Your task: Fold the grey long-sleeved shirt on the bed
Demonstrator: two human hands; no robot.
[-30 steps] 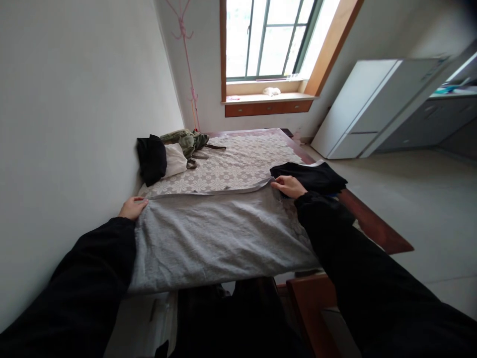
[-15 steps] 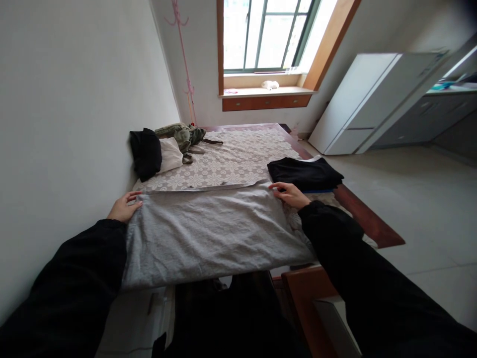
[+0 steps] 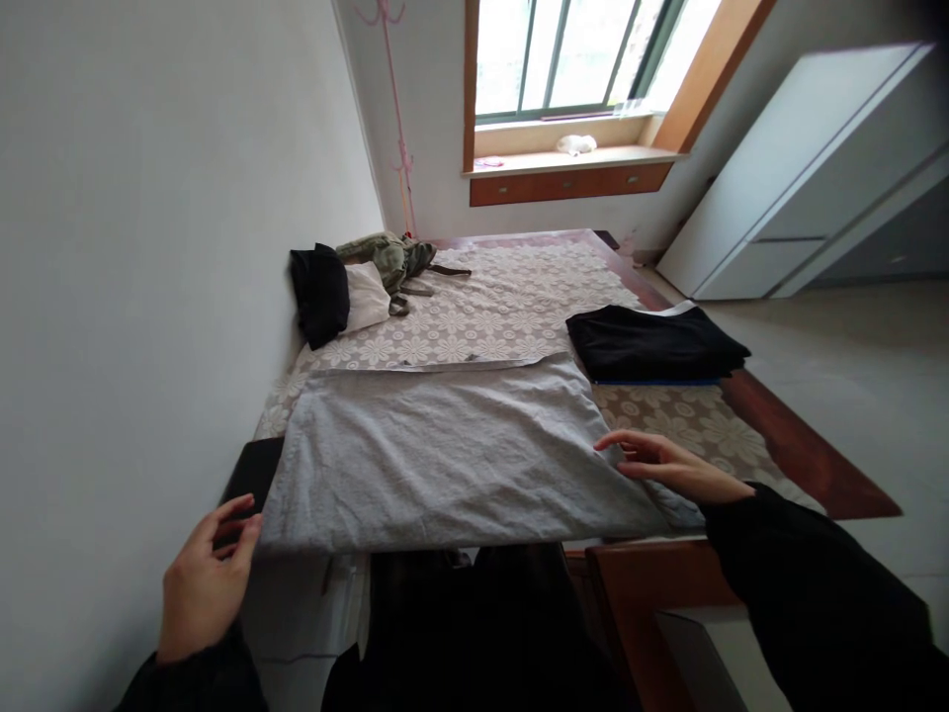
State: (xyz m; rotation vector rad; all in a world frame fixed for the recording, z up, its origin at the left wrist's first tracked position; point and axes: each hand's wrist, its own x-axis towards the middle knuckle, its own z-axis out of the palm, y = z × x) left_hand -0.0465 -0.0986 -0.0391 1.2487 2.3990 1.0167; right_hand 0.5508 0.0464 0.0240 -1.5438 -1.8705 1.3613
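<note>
A grey cloth garment [image 3: 445, 455], folded into a wide flat shape with some wrinkles, lies along the near edge of the table. My left hand [image 3: 208, 574] is beside its near left corner, fingers apart and curved, holding nothing. Over the garment's right side is my right hand [image 3: 667, 463], fingers loosely extended; whether the fingertips touch the cloth I cannot tell. To the right, beyond that hand, sits a stack of folded black clothes [image 3: 656, 341] with a white and a blue edge showing.
A lace tablecloth [image 3: 511, 307] covers the table, whose reddish wooden edge [image 3: 822, 455] shows at right. By the left wall lie a black cloth bundle [image 3: 320, 295], a pale cloth [image 3: 366, 297] and a green backpack [image 3: 386, 259]. An open wooden drawer [image 3: 652, 574] is below the near edge.
Both hands have let go of the garment's far corners and moved back toward me, the left to the near left corner, the right along the right side. The view has shifted.
</note>
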